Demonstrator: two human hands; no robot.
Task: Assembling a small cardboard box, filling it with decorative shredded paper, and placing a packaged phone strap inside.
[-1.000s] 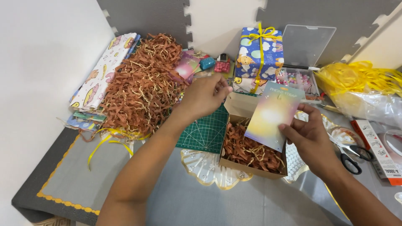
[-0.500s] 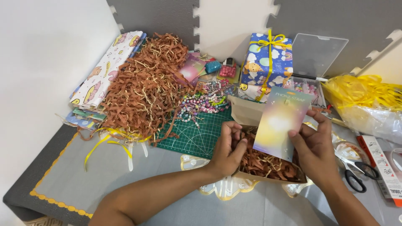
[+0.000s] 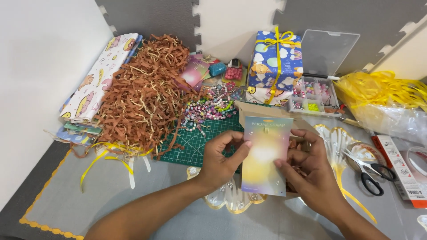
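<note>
Both of my hands hold a tall pastel card point(image 3: 266, 155) with a yellow-to-purple gradient, upright over an open cardboard box point(image 3: 249, 111). My left hand point(image 3: 222, 160) grips the card's left edge, thumb on its face. The card's right edge is pinched by my right hand point(image 3: 311, 169). The card hides most of the box's brown paper filling. A pile of colourful bead strands point(image 3: 209, 109) lies just behind on the green cutting mat point(image 3: 198, 142).
A heap of brown shredded paper point(image 3: 142, 98) and folded wrapping paper point(image 3: 98, 75) lie at left. A wrapped gift with yellow ribbon point(image 3: 275, 62) and a clear bead organiser point(image 3: 313, 93) stand behind. Scissors point(image 3: 369, 171), yellow ribbon in plastic point(image 3: 382, 98) and a gold-trimmed tray point(image 3: 231, 200) are nearby.
My left hand came back from the far items to the box, then took hold of the card's left edge. The card now stands lower and closer to me, held by both hands.
</note>
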